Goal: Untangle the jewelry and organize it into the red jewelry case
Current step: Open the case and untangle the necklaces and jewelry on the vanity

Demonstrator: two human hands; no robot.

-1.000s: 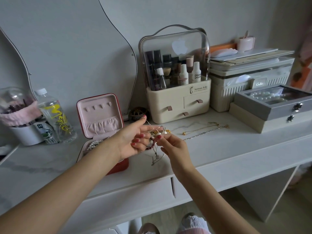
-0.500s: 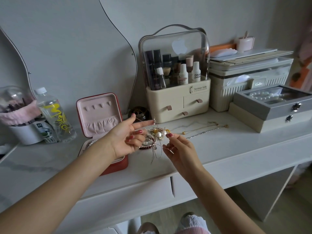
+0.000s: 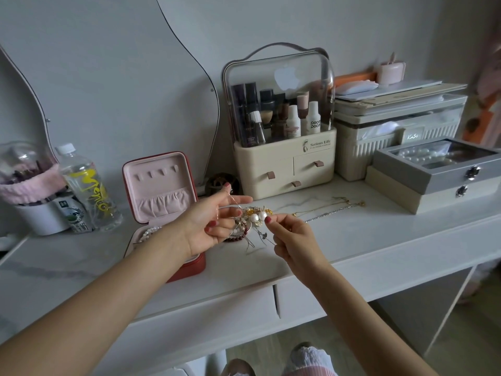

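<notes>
Your left hand is held palm-up above the bench, thumb and forefinger pinching a thin chain that runs down into the tangle; the other fingers curl loosely. Your right hand pinches a strand at the tangle's right edge, just beside two pearls. The tangle hangs between both hands, over the bench; its single pieces cannot be told apart, and your left palm hides part of it. Dark red beads show beneath. The red case stands open to the left, touching the bench, your left forearm covering much of its tray; a pearl string shows inside. Two more chains lie on the bench to the right, apart from the tangle.
</notes>
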